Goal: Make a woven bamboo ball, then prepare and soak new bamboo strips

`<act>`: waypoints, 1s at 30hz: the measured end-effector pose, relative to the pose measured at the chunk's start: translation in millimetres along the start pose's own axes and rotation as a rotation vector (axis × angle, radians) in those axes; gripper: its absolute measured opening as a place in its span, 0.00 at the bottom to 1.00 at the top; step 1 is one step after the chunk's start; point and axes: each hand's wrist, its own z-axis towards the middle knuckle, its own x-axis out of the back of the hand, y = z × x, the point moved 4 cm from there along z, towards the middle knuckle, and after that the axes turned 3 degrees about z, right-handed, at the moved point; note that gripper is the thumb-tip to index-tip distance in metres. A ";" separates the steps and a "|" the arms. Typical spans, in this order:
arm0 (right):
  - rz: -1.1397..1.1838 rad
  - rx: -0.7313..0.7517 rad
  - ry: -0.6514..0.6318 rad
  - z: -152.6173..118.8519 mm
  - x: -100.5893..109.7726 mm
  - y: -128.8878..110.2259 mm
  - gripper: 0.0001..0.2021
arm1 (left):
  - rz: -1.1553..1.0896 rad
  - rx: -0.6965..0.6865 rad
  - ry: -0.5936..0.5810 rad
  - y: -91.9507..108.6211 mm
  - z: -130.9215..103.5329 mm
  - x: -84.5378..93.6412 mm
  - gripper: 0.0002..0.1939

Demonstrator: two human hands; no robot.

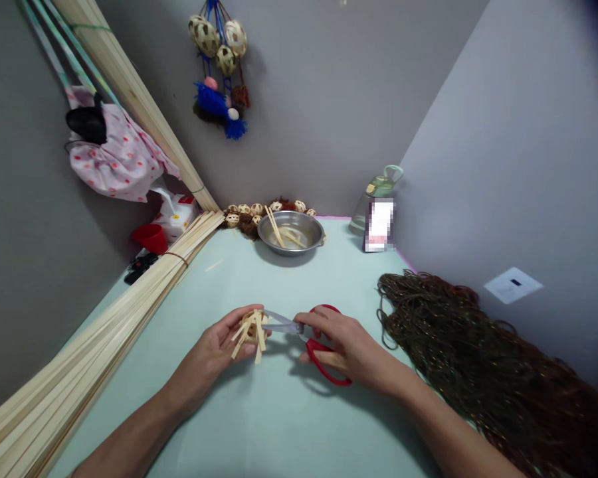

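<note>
The left hand (220,342) grips a woven ball (250,324); the right hand (341,340) holds scissors (293,328), blades (278,327) parted, perhaps touching the ball's strips (260,335); a bowl (292,251) stands beyond.

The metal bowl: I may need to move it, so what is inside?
The metal bowl holds pale strips, some lying low, others leaning up past its rim, in what looks like clear liquid. Whatever lies directly beneath the strips is covered.
</note>
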 end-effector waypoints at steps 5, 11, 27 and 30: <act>-0.064 0.001 -0.049 1.4 -12.6 -9.7 0.23 | 0.015 -0.003 -0.103 -9.5 1.1 -9.7 0.29; -0.148 0.007 -0.004 3.4 -24.0 -19.2 0.27 | -0.007 -0.021 -0.187 -10.9 2.5 -14.3 0.30; 0.154 0.052 -0.170 2.2 -14.2 -5.9 0.22 | 0.029 0.122 -0.311 -11.6 -2.9 -9.8 0.28; 0.231 0.032 -0.177 3.1 -15.6 -2.3 0.17 | 0.050 0.118 -0.262 -11.3 -0.1 -8.2 0.28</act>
